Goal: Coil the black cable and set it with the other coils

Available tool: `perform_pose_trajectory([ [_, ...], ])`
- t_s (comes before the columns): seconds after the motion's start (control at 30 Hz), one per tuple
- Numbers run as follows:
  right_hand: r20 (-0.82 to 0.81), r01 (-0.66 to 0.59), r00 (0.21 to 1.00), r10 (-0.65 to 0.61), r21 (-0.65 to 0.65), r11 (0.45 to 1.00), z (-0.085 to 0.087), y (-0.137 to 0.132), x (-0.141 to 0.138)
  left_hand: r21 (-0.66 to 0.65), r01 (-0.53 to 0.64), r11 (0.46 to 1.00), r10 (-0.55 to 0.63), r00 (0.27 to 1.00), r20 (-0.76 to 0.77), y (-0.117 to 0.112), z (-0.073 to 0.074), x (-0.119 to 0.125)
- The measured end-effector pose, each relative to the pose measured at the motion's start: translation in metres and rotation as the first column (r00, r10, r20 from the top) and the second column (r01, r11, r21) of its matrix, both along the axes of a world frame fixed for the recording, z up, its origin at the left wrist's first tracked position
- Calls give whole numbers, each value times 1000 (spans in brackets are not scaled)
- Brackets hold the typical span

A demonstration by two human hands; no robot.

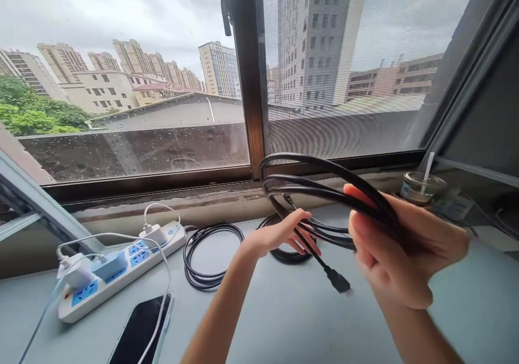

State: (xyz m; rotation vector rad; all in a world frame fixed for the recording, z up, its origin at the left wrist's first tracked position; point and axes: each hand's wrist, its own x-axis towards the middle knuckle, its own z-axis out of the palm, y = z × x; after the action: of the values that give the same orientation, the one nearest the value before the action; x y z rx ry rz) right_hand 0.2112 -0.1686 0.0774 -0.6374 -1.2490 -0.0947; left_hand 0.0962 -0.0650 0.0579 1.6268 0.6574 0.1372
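Note:
My right hand (409, 245) is closed around a looped black cable (324, 161), its loops reaching out to the left above the table. One end of this cable slants downward to a flat, wide black connector (337, 280). Beside the loops, my left hand (279, 235) has its fingers stretched and apart, with strands of cable passing between thumb and fingers. Whether it touches them is hard to tell. Behind the left hand lies another black cable coil (290, 257), partly hidden. A further black cable coil (198, 283) rests on the table to the left.
At the left is a white power strip (121, 283) with chargers plugged in. A phone (140, 331) lies near the front, a white cord (168, 277) crossing it. A lidded cup with a straw (419, 186) stands at the back right, below the window (254, 83).

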Motion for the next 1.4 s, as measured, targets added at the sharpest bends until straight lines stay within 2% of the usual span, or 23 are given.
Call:
perform_pose_trajectory([
  [0.03, -14, -26, 1000, 27, 48, 999, -1, 1, -1, 29, -66, 997, 65, 997, 38, 3, -1, 0],
  [0.1, -97, -93, 989, 107, 143, 985, -1, 8, -2, 74, -218, 973, 197, 956, 217, 8, -1, 2],
  [0.17, -222, -188, 951, 215, 135, 973, 0, 18, -2, 23, -328, 944, 280, 838, 468, 9, 1, 6],
  [0.27, -436, -371, 837, 332, -5, 929, 4, 36, 3, -130, -361, 923, 343, 621, 705, 7, 10, 7],
  [0.33, -494, -425, 815, 303, -153, 892, 5, 44, 8, -177, -385, 906, 375, 532, 759, 5, 17, 3],
  [0.37, -481, -405, 836, 263, -218, 888, 4, 47, 10, -176, -412, 894, 388, 515, 765, 6, 20, -1],
  [0.43, -374, -266, 917, 140, -311, 912, 2, 50, 11, -130, -488, 863, 405, 517, 754, 8, 24, -11],
  [0.5, -214, -55, 977, -19, -334, 941, 0, 49, 9, -34, -566, 824, 409, 553, 725, 10, 26, -20],
  [0.57, -53, 113, 989, -136, -311, 944, -2, 47, 6, 64, -616, 785, 409, 594, 692, 11, 29, -27],
  [0.6, 11, 156, 987, -161, -297, 942, -2, 45, 5, 102, -623, 775, 408, 618, 672, 11, 30, -30],
  [0.73, 116, 179, 982, -151, -282, 943, -1, 42, 5, 195, -579, 791, 406, 736, 541, 3, 38, -35],
  [0.83, 119, 179, 981, -152, -264, 948, 2, 41, 7, 181, -543, 820, 397, 767, 504, -2, 44, -37],
  [0.93, 132, 185, 979, -156, -247, 951, 3, 40, 8, 72, -477, 876, 376, 767, 520, -3, 47, -36],
  [1.0, 139, 186, 978, -156, -237, 954, 4, 39, 9, -10, -449, 894, 388, 762, 519, -2, 49, -34],
  [1.2, 82, 207, 978, -193, -220, 953, 4, 34, 6, -86, -537, 839, 497, 692, 523, -5, 51, -31],
  [1.4, 126, 245, 967, -222, -212, 946, 0, 32, 6, -115, -499, 859, 467, 671, 576, -8, 50, -36],
])
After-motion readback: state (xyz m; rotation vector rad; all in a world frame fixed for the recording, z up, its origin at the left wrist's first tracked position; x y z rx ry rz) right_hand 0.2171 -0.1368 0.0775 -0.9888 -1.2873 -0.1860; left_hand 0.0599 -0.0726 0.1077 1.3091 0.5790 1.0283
